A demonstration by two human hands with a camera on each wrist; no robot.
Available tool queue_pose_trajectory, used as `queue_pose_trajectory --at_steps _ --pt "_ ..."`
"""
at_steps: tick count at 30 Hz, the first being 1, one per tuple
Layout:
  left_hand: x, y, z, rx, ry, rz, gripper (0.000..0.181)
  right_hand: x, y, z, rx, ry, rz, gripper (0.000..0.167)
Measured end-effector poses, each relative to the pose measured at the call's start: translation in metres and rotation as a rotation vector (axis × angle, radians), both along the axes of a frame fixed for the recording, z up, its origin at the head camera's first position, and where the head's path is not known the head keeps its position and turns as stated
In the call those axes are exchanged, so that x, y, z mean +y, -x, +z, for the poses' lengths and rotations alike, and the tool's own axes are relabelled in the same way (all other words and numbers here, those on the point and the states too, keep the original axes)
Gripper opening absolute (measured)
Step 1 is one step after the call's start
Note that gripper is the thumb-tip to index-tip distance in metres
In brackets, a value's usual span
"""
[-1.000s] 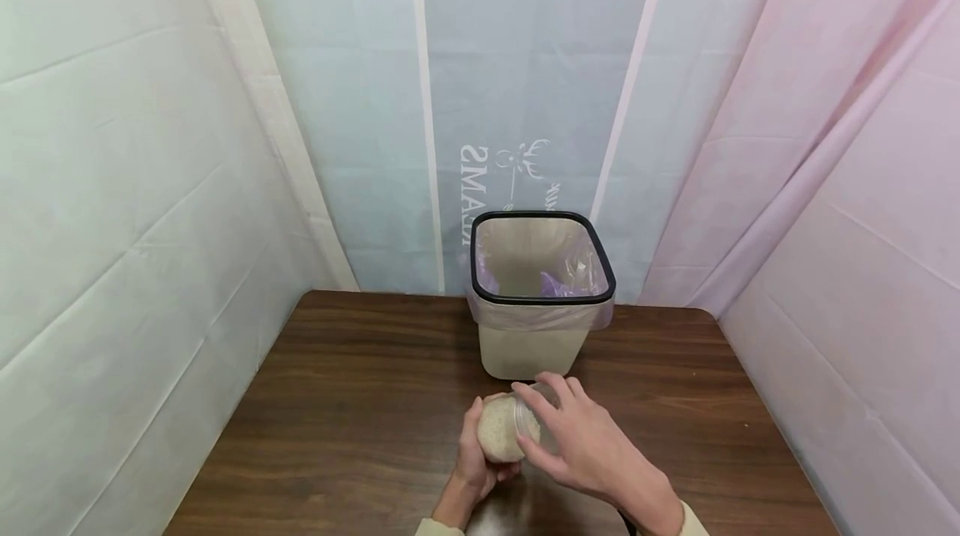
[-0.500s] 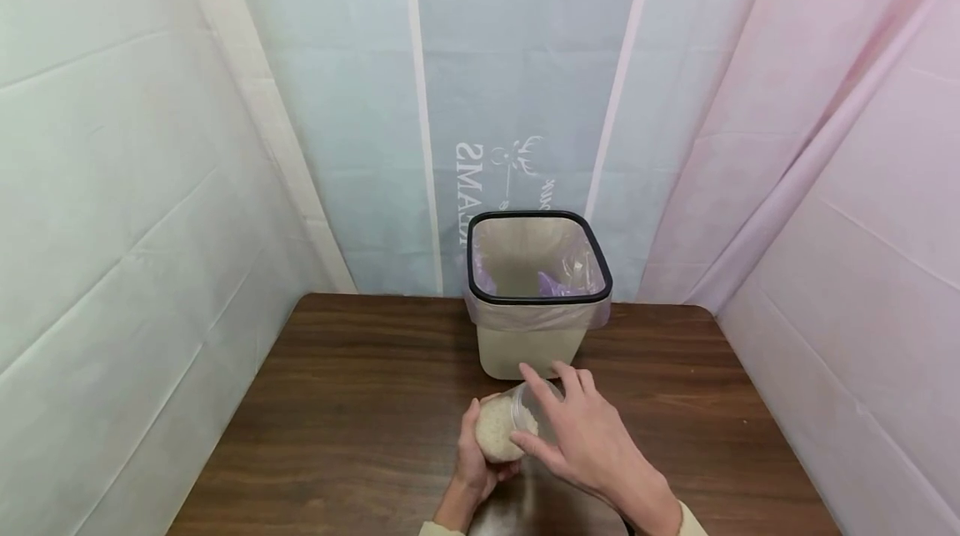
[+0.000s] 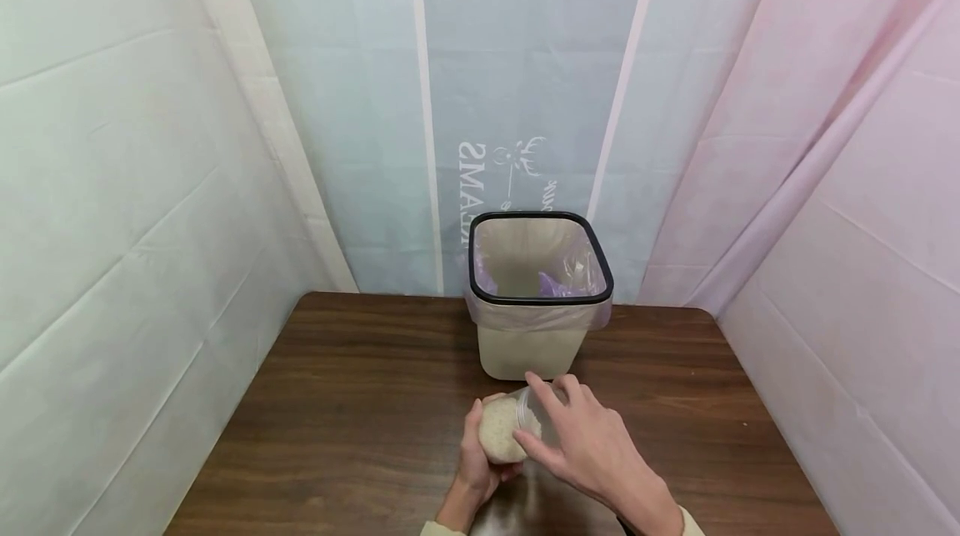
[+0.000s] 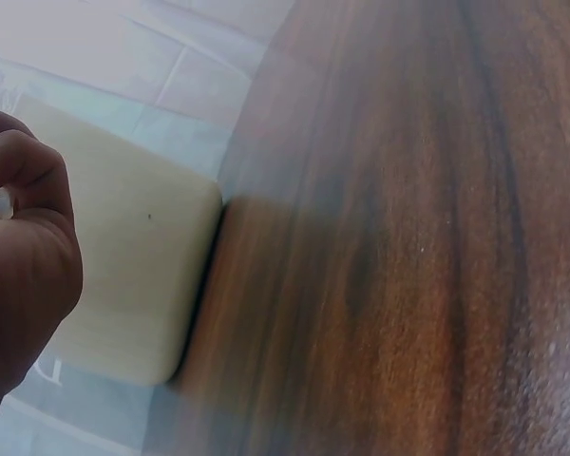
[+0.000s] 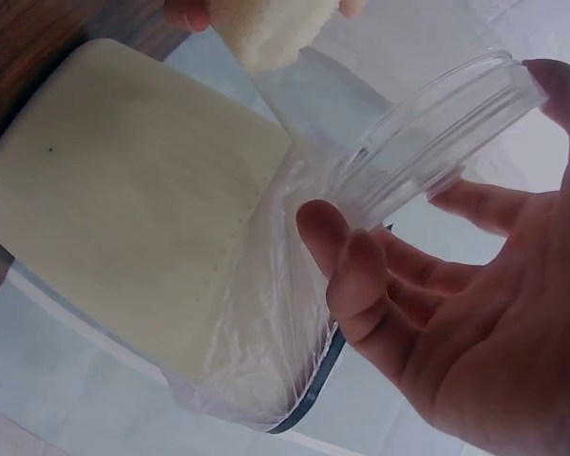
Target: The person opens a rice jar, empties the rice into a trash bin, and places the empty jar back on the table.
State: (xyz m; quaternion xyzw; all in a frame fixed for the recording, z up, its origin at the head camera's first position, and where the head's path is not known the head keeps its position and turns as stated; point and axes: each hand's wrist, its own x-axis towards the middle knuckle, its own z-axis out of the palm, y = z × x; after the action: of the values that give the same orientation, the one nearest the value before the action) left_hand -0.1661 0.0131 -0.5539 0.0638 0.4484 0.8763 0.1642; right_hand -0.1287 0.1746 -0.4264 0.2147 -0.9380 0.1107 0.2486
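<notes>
Cradled in my left hand (image 3: 474, 465) is a tilted clear jar (image 3: 501, 432) holding white grains. My right hand (image 3: 600, 448) curls its thumb and fingers around a clear ridged piece at the jar's right end. The right wrist view shows this clear piece (image 5: 437, 142) between the thumb and fingers of my right hand (image 5: 484, 294), with white grains (image 5: 275, 28) above it; whether it is a lid or the jar's neck, I cannot tell. In the left wrist view my left hand (image 4: 28, 256) is partly visible at the left edge, with most of the jar out of frame.
A cream bin (image 3: 528, 344) with a black rim and a translucent purple-tinted liner stands just beyond my hands, at the back of the brown wooden table (image 3: 360, 403). Behind it hangs a pale blue curtain (image 3: 360, 102), with pale cloth on both sides.
My right fingers have shifted slightly around the clear end of the jar. The left hand's grip looks the same, and the bin has stayed in place.
</notes>
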Motion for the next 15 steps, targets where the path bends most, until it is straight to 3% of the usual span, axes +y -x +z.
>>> queue_pose_trajectory --at_steps 10,15 --pt "-0.0015 0.0005 -0.0010 0.000 0.005 0.002 0.052 0.0009 -0.0018 0.0014 0.004 0.007 0.071 0.066" --pt "-0.0028 0.0012 -0.0029 -0.007 0.023 -0.001 0.055 0.0039 -0.0014 0.0026 0.000 -0.006 0.164 0.066"
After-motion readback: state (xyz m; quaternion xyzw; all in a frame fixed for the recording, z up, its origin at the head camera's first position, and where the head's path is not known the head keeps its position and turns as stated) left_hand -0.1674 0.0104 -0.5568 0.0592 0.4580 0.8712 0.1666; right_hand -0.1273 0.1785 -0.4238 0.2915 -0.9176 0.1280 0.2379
